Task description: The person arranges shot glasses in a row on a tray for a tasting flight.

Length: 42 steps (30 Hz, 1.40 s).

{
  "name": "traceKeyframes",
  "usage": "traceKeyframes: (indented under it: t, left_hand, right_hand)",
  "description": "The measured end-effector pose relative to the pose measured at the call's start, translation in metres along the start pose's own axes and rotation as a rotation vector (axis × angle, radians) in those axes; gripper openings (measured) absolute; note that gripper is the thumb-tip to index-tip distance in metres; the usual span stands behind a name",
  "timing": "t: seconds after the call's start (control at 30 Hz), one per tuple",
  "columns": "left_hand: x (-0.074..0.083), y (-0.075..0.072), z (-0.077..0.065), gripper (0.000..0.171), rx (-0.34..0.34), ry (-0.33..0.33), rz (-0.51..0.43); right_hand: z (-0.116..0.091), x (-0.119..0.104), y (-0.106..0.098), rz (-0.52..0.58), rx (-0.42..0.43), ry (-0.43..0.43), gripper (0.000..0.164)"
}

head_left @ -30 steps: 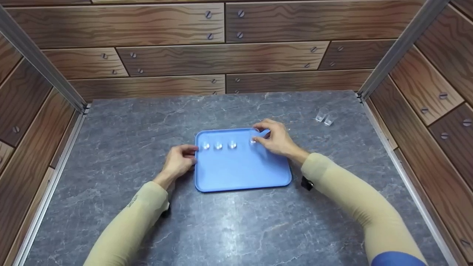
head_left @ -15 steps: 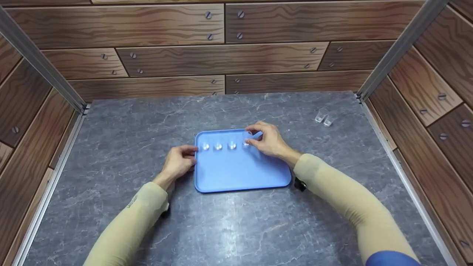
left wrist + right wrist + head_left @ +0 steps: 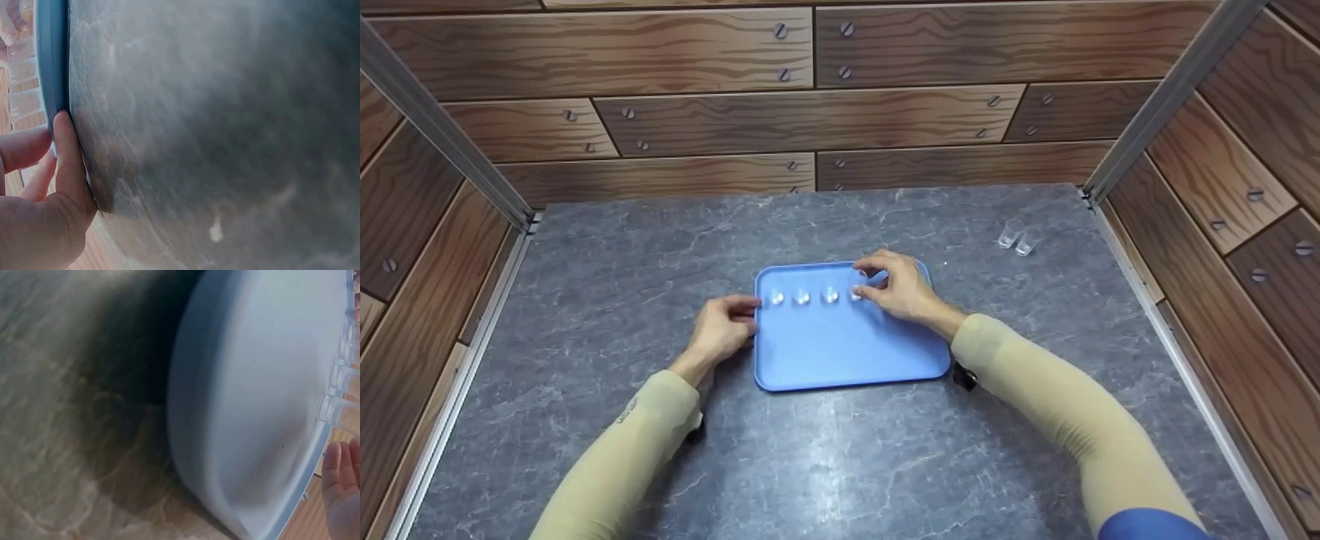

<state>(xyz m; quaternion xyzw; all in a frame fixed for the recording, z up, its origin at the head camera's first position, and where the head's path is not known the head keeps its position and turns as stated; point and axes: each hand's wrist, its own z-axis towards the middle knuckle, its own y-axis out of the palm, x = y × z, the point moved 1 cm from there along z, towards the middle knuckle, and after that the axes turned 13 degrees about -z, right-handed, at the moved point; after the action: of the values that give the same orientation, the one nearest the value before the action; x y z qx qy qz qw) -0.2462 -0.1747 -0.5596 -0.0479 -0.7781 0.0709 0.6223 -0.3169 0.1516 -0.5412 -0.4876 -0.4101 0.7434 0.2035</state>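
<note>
A blue tray (image 3: 847,352) lies on the grey marbled table. My left hand (image 3: 721,327) is at its left edge; in the left wrist view, fingers (image 3: 67,152) grip the tray's rim, one against the outer wall and another at the top. Three small clear cups (image 3: 802,296) stand in a row along the tray's far side. At the right end of that row my right hand (image 3: 901,286) pinches another clear cup (image 3: 856,279) between thumb and fingers, partly hiding it. The right wrist view shows this cup (image 3: 337,410) upright beside the fingertips.
Two more clear cups (image 3: 1016,238) stand close together on the table (image 3: 622,262) at the far right. Wood-patterned walls (image 3: 720,124) with metal corner posts (image 3: 1177,97) bound the back and sides.
My right hand has moved left with its cup, bringing it close to the three others in the row. The left hand and the tray have stayed in place.
</note>
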Motion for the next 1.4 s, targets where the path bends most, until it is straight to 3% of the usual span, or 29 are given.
traceKeyframes:
  t: [0.4,0.63,0.73,1.1,1.4]
  left_hand:
    - [0.001,0.000,-0.001,0.050,-0.005,0.001,-0.009]
    - [0.000,0.001,0.000,0.050,-0.001,-0.010,-0.015]
    - [0.000,0.001,0.000,0.050,0.003,-0.011,-0.007]
    - [0.001,0.000,0.000,0.048,0.008,-0.001,0.011]
    - [0.001,0.002,-0.001,0.051,0.013,-0.016,-0.010]
  right_hand:
    - [0.001,-0.004,0.002,0.021,-0.011,0.014,0.040]
    - [-0.003,0.001,-0.004,0.032,-0.095,-0.009,0.065]
    - [-0.007,0.007,-0.009,0.026,-0.103,-0.014,0.068]
    - [-0.025,0.041,-0.050,0.078,0.031,0.033,0.051]
    - [-0.041,0.076,-0.093,0.013,0.098,0.142,0.045]
